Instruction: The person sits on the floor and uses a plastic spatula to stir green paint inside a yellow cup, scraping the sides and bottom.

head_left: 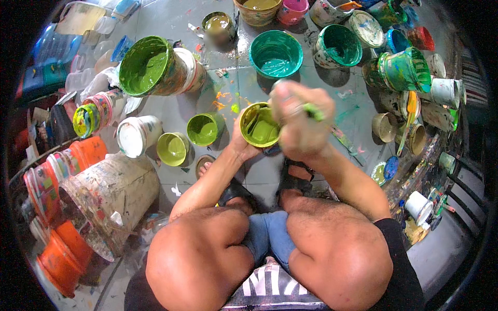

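A small tub of olive-green paint (265,136) is held just above the floor between my feet. My left hand (245,140) wraps round its left side and underside. At the tub's right rim is my right hand (302,122), closed in a fist and smeared by motion. A bright green bit shows at its knuckles; whatever the fist grips is hidden. Two more tubs of yellow-green paint, a darker one (204,129) and a lighter one (173,149), stand left of my left hand. Beyond my hands sits a teal paint bucket (276,54).
A large green paint bucket (147,66) leans against another at the left. A dark teal bucket (338,46) stands at far right, near stacked green buckets (407,70). An orange spatula (410,116) rests at right. A big paint-stained bucket (119,192) lies sideways on the left.
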Action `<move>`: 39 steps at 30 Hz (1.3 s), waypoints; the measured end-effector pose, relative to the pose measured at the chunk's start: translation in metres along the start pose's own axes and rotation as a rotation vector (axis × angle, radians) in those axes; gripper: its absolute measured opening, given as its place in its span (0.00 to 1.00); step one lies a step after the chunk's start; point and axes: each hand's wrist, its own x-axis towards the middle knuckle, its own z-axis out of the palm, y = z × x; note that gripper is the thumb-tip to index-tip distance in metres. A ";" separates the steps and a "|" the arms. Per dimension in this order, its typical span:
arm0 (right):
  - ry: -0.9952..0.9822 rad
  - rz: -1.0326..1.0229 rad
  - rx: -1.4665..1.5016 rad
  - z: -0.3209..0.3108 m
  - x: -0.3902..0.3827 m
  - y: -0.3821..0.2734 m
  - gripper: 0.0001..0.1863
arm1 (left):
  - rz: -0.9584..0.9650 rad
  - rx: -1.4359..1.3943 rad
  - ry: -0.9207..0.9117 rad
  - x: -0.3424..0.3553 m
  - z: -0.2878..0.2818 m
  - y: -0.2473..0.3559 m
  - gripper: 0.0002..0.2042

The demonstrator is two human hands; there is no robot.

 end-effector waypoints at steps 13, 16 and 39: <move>-0.229 0.438 0.251 -0.019 0.027 -0.024 0.18 | 0.069 0.097 0.034 -0.009 0.000 0.008 0.27; -0.318 0.423 0.145 -0.007 0.004 -0.019 0.20 | 0.105 0.169 -0.143 0.000 0.000 0.016 0.26; 0.015 0.428 0.196 -0.003 0.005 -0.006 0.22 | 0.220 0.176 0.083 0.004 0.006 0.021 0.24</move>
